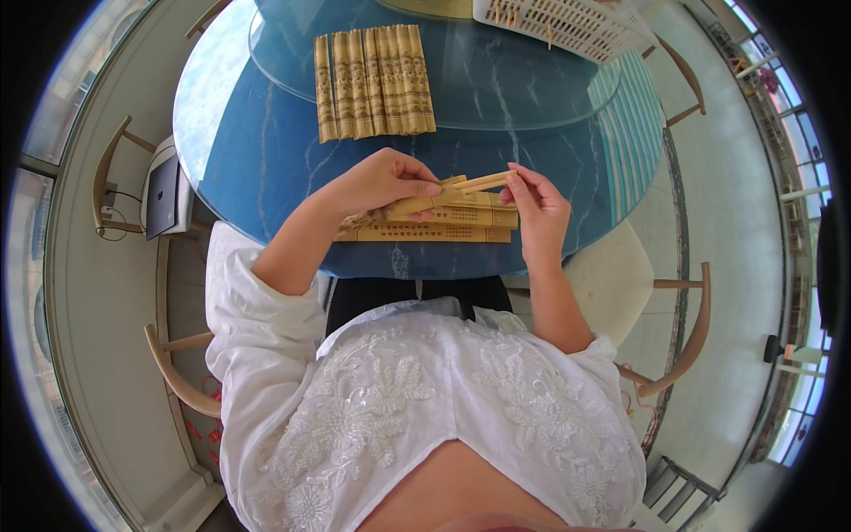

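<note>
My left hand (390,184) pinches a tan printed paper chopstick sleeve (415,207) between thumb and fingers. Closed on the right ends of a pair of pale wooden chopsticks (483,183), my right hand (537,204) holds them level. Their left ends meet the sleeve's right end; how far inside they reach is hidden. Under both hands, more flat printed sleeves (425,234) lie near the table's front edge. Farther back on the left, several patterned sleeves (376,84) lie side by side in a neat row.
A white slotted basket (576,34) with chopsticks in it stands at the back right on a round glass turntable (479,106). The blue marbled table (266,173) has chairs around it. On a chair at the left rests a dark laptop (163,197).
</note>
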Demonstrator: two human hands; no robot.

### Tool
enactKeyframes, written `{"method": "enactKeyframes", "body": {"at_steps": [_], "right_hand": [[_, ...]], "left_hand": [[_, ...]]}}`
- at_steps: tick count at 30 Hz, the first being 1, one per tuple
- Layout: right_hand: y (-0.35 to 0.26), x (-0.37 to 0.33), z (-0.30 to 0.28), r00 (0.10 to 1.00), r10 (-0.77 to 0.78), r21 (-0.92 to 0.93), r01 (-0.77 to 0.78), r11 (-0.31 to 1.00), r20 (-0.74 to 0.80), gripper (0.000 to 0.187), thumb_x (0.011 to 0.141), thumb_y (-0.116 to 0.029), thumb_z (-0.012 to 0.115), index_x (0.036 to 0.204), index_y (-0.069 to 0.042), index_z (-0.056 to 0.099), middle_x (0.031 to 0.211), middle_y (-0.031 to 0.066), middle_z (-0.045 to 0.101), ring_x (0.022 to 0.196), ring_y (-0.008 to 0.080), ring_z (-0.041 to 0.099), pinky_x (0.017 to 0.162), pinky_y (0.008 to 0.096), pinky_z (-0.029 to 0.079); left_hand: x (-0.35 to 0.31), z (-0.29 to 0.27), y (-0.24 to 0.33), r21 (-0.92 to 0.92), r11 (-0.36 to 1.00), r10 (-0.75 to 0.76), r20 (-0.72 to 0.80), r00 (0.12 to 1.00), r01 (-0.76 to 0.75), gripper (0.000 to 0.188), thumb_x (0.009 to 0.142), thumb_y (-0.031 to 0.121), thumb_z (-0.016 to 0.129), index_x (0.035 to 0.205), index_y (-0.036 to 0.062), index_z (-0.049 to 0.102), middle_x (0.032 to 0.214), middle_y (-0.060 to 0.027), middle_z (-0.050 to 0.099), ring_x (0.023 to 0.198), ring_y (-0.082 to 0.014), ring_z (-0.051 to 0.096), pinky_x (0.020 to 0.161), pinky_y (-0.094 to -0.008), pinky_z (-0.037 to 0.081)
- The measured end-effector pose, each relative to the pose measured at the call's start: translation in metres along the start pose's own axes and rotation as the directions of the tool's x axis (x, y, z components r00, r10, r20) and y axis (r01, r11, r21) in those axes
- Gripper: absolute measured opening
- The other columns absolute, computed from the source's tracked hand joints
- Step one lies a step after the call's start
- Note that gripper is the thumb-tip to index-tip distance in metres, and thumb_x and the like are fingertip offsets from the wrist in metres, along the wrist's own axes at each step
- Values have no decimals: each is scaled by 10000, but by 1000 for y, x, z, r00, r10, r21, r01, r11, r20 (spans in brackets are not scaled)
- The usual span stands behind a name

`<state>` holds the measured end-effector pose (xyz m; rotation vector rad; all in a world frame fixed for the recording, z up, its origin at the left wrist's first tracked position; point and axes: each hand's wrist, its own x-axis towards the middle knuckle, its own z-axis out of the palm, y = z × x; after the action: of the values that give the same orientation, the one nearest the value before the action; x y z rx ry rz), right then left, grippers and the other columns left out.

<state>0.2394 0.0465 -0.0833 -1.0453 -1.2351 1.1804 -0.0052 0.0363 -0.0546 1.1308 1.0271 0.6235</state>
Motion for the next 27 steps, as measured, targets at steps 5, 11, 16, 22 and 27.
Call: {"method": "enactKeyframes", "body": {"at_steps": [5,11,16,22,27], "right_hand": [[8,-14,11,994,54,-14,-53,999,93,207,918,-89,667,1097,9,701,815,32,674,690,69,604,647,193,483],[6,-24,13,952,-272,-304,303,903,141,262,958,-79,577,1200,-17,658,908,52,665,767,104,613,689,229,482],[7,-26,15,877,-435,-451,479,753,204,320,930,-36,584,1247,-23,625,932,87,650,768,162,620,685,262,494],[8,-34,22,841,-455,-472,542,696,294,379,903,-15,602,1281,-6,588,937,106,621,747,218,615,668,304,495],[13,-34,21,803,-478,-511,595,620,356,438,890,-20,614,1319,23,538,921,115,596,761,256,599,684,332,497]], "left_hand": [[2,5,5,93,995,21,-22,1000,-19,252,913,138,672,1046,-76,676,835,-92,708,725,-125,690,690,-218,545],[1,2,0,91,995,37,-58,998,-31,249,910,139,677,1043,-72,686,824,-93,713,724,-119,690,687,-219,542],[1,3,6,88,996,16,-44,999,-12,262,907,139,684,1059,-75,685,850,-89,720,724,-101,688,677,-194,528],[1,8,10,92,996,10,-39,999,-6,249,904,136,684,1040,-73,686,834,-92,718,720,-111,696,665,-202,528],[3,8,10,116,993,13,-30,999,-10,220,901,124,682,1009,-68,693,809,-98,716,720,-117,697,660,-219,531]]}}
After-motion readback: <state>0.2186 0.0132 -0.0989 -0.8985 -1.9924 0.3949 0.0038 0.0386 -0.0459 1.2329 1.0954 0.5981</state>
